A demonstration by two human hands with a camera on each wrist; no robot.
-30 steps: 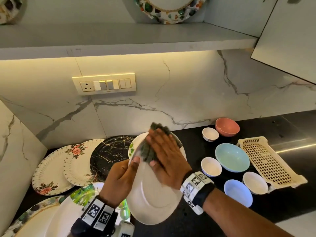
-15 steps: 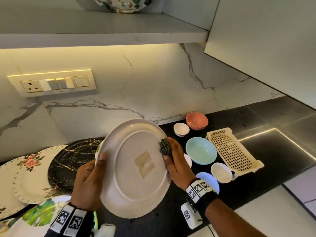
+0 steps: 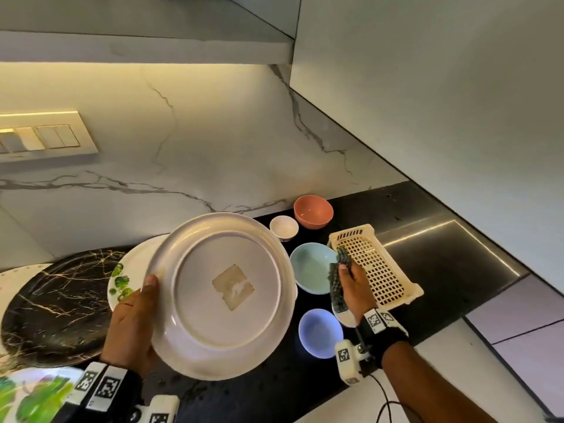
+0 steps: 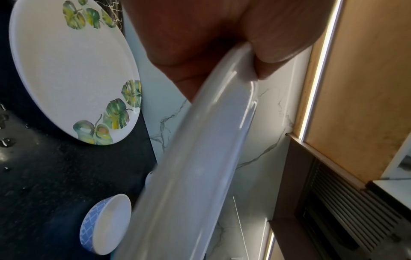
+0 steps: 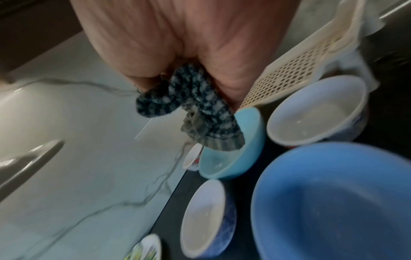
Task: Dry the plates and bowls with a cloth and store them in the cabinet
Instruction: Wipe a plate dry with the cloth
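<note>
Left hand (image 3: 131,325) raised, thumb over plate (image 3: 222,294) rim; right hand (image 3: 354,288) fisted round cloth (image 3: 337,285).

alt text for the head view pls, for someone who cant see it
The left hand holds a white plate tilted, underside to the camera, over a black counter. The right hand grips a dark cloth above several bowls, beside a cream basket. More plates lean on the marble wall at left.
</note>
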